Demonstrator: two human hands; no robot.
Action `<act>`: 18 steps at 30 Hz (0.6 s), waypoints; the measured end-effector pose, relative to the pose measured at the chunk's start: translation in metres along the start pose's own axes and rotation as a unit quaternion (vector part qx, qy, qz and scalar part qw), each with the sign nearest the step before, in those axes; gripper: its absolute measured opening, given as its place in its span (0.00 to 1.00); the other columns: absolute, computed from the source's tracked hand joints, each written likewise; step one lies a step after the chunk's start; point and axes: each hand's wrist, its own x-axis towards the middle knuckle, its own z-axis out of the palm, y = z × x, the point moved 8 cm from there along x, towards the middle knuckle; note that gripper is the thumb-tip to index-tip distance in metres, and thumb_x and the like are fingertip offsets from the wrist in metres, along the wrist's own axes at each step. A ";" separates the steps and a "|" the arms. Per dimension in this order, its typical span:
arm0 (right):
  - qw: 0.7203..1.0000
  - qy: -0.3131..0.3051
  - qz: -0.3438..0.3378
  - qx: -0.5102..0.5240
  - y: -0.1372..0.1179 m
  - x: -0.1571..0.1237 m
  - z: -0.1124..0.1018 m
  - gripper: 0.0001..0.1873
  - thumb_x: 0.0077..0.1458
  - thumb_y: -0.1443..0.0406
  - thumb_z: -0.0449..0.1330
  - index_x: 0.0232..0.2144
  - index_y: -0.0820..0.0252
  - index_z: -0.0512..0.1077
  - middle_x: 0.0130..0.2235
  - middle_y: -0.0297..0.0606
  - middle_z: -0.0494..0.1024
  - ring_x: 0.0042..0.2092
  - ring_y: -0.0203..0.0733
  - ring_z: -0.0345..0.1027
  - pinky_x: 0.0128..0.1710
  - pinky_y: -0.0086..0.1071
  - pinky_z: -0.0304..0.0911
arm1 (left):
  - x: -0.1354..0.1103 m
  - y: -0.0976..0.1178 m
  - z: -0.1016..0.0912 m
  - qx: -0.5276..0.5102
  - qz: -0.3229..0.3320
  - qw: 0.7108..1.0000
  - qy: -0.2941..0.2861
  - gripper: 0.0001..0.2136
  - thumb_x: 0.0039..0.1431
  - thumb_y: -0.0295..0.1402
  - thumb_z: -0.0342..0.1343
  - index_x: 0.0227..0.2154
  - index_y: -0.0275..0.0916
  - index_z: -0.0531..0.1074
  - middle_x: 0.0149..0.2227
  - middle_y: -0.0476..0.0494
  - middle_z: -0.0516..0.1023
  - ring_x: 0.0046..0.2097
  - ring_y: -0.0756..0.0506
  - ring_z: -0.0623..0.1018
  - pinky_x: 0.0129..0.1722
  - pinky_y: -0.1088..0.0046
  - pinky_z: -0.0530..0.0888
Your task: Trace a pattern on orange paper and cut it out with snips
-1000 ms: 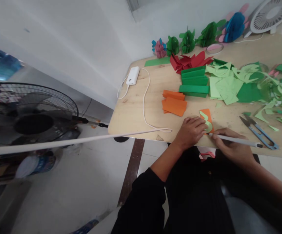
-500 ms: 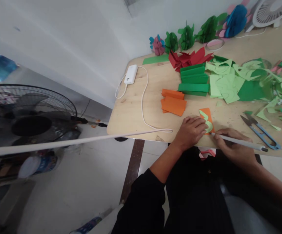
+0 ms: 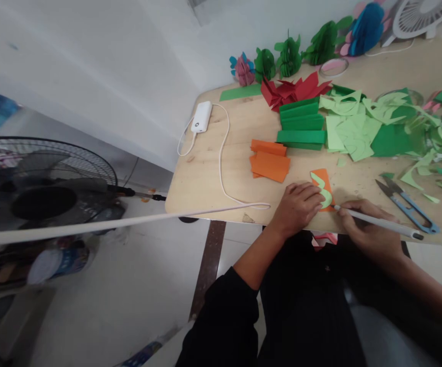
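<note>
My left hand [image 3: 297, 206] lies flat near the table's front edge, its fingers pressing a light green cut-out shape [image 3: 323, 191] onto a small orange paper piece [image 3: 325, 179]. My right hand [image 3: 366, 229] is closed on a white pen [image 3: 377, 222], whose tip touches the lower edge of the green shape. The pen's far end points right, toward blue-handled snips [image 3: 408, 206] lying on the table.
On the wooden table [image 3: 213, 173] lie a stack of orange papers [image 3: 270, 161], folded dark green papers [image 3: 302, 124], red folded papers [image 3: 293, 90], light green scraps [image 3: 358, 127], and a white power bank [image 3: 200, 116] with cable. Paper flowers [image 3: 289, 58] line the wall. A floor fan [image 3: 41, 188] stands left.
The hands stay where they were on the orange piece; the pen tip has crept slightly right along the green shape. The view has shifted a little.
</note>
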 end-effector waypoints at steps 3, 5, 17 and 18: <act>1.000 0.019 -0.001 -0.005 -0.001 -0.001 -0.002 0.09 0.60 0.56 0.60 0.31 0.53 0.74 0.31 0.38 0.80 0.31 0.43 0.74 0.34 0.36 0.68 | 0.000 0.000 0.000 -0.001 0.000 1.000 0.004 0.13 0.72 0.35 0.49 0.50 0.42 0.77 0.57 0.43 0.79 0.64 0.44 0.71 0.62 0.62 0.63; 0.999 0.044 0.003 -0.004 -0.001 -0.002 -0.007 0.09 0.60 0.57 0.60 0.33 0.53 0.75 0.32 0.40 0.81 0.33 0.44 0.75 0.36 0.37 0.69 | 0.001 0.000 0.000 -0.001 -0.001 1.000 0.006 0.13 0.72 0.35 0.50 0.50 0.42 0.77 0.56 0.43 0.79 0.63 0.44 0.71 0.61 0.62 0.63; 0.990 0.002 -0.134 0.041 -0.016 0.002 -0.002 0.13 0.65 0.64 0.56 0.49 0.57 0.76 0.46 0.43 0.83 0.48 0.47 0.77 0.52 0.41 0.70 | -0.001 0.002 -0.003 0.012 -0.007 1.000 0.007 0.11 0.72 0.34 0.51 0.47 0.42 0.78 0.55 0.42 0.80 0.62 0.44 0.73 0.60 0.62 0.66; 0.988 -0.005 -0.150 0.033 -0.016 0.003 0.001 0.14 0.65 0.65 0.56 0.50 0.57 0.76 0.46 0.43 0.83 0.47 0.47 0.77 0.51 0.41 0.70 | -0.001 0.002 -0.002 0.014 -0.006 1.000 0.004 0.11 0.71 0.34 0.52 0.47 0.42 0.78 0.55 0.42 0.80 0.62 0.44 0.73 0.60 0.62 0.66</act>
